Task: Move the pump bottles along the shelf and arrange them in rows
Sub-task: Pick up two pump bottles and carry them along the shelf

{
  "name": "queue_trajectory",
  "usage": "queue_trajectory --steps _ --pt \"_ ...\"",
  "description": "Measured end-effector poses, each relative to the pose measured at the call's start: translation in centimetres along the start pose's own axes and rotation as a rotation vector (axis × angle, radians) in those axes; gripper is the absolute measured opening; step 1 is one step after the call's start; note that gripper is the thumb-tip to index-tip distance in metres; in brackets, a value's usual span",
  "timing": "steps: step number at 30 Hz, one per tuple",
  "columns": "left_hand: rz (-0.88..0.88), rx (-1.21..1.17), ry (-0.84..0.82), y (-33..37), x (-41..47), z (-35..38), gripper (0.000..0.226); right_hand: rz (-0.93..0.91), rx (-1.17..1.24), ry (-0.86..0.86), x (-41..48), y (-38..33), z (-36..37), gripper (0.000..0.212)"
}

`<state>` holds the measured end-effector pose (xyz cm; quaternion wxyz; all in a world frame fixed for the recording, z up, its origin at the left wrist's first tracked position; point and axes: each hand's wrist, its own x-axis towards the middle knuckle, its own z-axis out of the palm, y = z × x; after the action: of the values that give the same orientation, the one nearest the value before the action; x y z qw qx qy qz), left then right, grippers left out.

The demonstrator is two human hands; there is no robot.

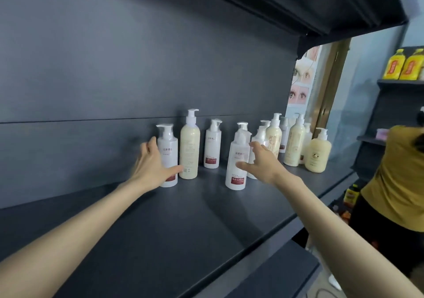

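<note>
Pump bottles stand on a dark grey shelf [160, 224]. My left hand [152, 166] wraps around the leftmost white bottle with a red label [169, 146], fingers behind it and thumb across its front. A tall cream bottle [189, 146] stands right beside it. My right hand [261, 160] reaches with fingers spread at the right side of another white red-label bottle [237, 160], thumb touching its front. A third white bottle [212, 144] stands further back. More cream and white bottles [296, 142] cluster at the right, ending with a squat cream bottle [317, 151].
A dark back panel [114, 68] rises behind the shelf and another shelf [298, 4] hangs overhead. A lower shelf [275, 279] juts out below. A person in a mustard top [399, 178] stands at the right, by shelves with yellow bottles [403, 65].
</note>
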<state>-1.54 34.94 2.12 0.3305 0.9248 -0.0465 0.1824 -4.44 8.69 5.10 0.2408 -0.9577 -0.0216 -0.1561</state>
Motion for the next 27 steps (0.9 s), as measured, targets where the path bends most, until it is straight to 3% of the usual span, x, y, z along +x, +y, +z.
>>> queue_trajectory --steps 4,10,12,16,27 --pt "-0.141 -0.216 0.060 -1.2 3.4 3.0 0.111 0.008 0.222 0.064 3.1 1.8 2.7 0.076" --pt "-0.217 -0.397 0.130 -1.6 5.4 5.9 0.066 -0.029 0.522 0.130 6.5 3.6 5.3 0.070" --pt "-0.221 -0.454 0.159 -1.5 5.6 6.2 0.057 -0.028 0.602 0.156 7.2 4.2 6.0 0.074" --pt "-0.231 -0.483 0.212 -1.2 5.2 6.0 0.051 -0.066 0.647 0.182 7.9 4.4 6.4 0.058" --pt "-0.266 -0.461 0.503 1.2 -5.8 0.1 0.039 -0.347 0.905 -0.081 5.1 -4.4 5.2 0.041"
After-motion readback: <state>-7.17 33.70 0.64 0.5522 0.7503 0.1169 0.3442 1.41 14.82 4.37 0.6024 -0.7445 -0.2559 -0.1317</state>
